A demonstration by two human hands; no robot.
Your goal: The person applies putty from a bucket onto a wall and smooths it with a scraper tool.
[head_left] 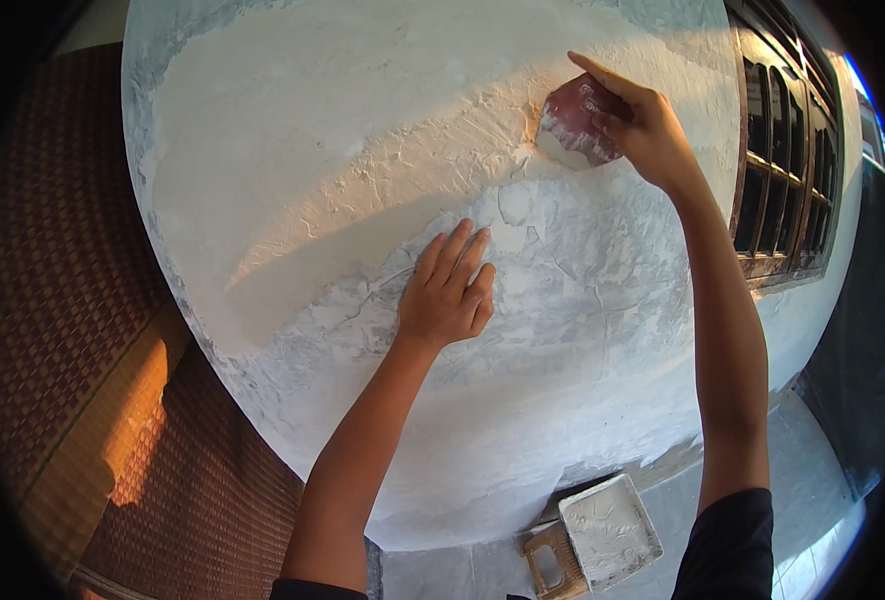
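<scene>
Dark red and smeared with white paste, the flat scraper sits at the far right of the pale, ridged wall, left of the barred window. My right hand grips it between thumb and fingers. My left hand, nearer and to the left, has its fingers open; whether they touch the patchy surface, I cannot tell. Near me, right of centre, stands a tray of white paste.
</scene>
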